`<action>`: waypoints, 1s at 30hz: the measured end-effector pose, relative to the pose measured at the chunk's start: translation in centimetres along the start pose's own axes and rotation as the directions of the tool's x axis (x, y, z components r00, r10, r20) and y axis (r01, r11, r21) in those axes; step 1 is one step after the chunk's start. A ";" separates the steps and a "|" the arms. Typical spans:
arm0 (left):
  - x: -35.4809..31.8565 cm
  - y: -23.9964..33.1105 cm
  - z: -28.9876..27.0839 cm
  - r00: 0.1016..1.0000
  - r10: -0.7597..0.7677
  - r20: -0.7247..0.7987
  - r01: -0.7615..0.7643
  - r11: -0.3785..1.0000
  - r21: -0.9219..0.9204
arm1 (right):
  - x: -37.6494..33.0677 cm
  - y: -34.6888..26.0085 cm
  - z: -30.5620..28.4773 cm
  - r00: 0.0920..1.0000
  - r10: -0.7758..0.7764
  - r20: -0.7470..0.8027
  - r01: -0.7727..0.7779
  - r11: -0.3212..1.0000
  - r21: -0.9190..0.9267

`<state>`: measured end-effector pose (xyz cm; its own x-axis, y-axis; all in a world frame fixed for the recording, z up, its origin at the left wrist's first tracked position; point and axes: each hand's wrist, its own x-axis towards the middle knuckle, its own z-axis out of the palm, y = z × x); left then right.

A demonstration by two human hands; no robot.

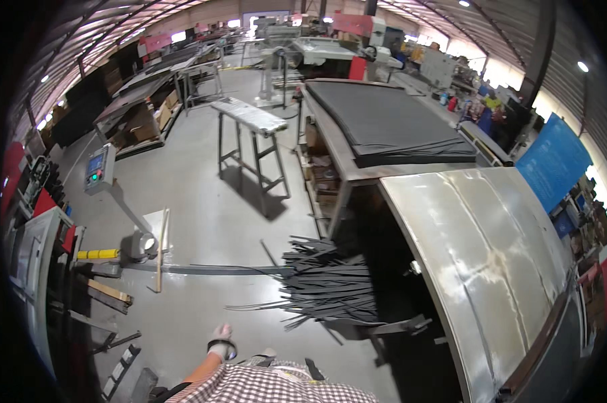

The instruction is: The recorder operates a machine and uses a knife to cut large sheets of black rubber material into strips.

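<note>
My left hand [223,334] hangs low over the grey floor, in front of the checked garment [270,385] I wear. There is a dark band at its wrist. Its small fingers look loosely stretched, and I make out nothing in them. To the right of this hand and farther ahead lies a heap of thin dark grey strips [329,282], with loose ends sticking out toward the left. My right hand is not in view.
A metal table [478,255] stands close on the right, beyond it a stack of dark sheets [391,124] on a bench. Ahead is a narrow trestle stand [249,117]. At left are a control panel on a post [99,171], a wooden stick [161,252] and machine parts.
</note>
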<state>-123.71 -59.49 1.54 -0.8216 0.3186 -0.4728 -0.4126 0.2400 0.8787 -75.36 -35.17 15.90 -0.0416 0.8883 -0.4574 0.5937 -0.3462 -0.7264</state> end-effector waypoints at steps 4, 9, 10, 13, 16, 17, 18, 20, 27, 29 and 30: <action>3.8 16.7 3.4 0.992 -0.019 0.128 0.012 0.999 0.050 | 1.7 -7.7 8.3 0.992 0.031 0.126 -0.031 1.000 -0.003; 14.0 25.5 6.6 0.990 -0.025 0.140 0.043 0.991 -0.125 | 4.3 -20.8 16.9 0.955 0.064 0.291 -0.052 0.997 -0.051; 15.3 26.9 7.9 0.982 -0.014 0.190 0.050 0.981 -0.187 | 6.2 -21.9 17.9 0.937 0.030 0.348 0.025 0.988 -0.153; 19.0 32.3 11.4 0.961 -0.047 0.274 0.114 0.965 -0.236 | 16.4 -18.3 23.9 0.895 0.040 0.444 -0.022 0.999 -0.046; 24.6 36.0 11.6 0.946 -0.091 0.310 0.170 0.957 -0.236 | 20.0 -26.0 29.0 0.908 0.124 0.399 -0.146 0.989 0.025; 26.4 37.1 11.1 0.936 -0.111 0.334 0.192 0.957 -0.218 | 23.1 -26.5 30.7 0.912 -0.019 0.410 0.047 0.997 -0.058; 28.7 38.2 10.1 0.937 -0.121 0.327 0.195 0.960 -0.203 | 23.7 -29.1 32.7 0.905 0.015 0.426 0.032 0.994 -0.103; 33.9 40.9 9.6 0.956 -0.118 0.267 0.179 0.960 -0.217 | 26.4 -37.2 36.0 0.880 -0.049 0.473 0.174 0.959 -0.224; 47.6 50.6 19.0 0.891 -0.193 0.411 0.309 0.920 -0.239 | 32.3 -52.9 43.3 0.865 -0.165 0.473 0.134 0.986 0.098; 52.3 51.9 23.5 0.852 -0.198 0.486 0.340 0.914 -0.224 | 33.3 -55.1 43.8 0.911 -0.161 0.380 0.097 0.979 0.181; 55.0 52.7 25.9 0.832 -0.276 0.482 0.429 0.870 -0.242 | 32.6 -57.6 43.2 0.923 -0.213 0.321 0.189 0.976 0.104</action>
<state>-180.44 -5.55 20.17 -0.3796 0.6405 -0.6676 -0.8070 0.1237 0.5775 -145.66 0.67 20.64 -0.4226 0.7966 -0.4322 0.4885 -0.2014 -0.8490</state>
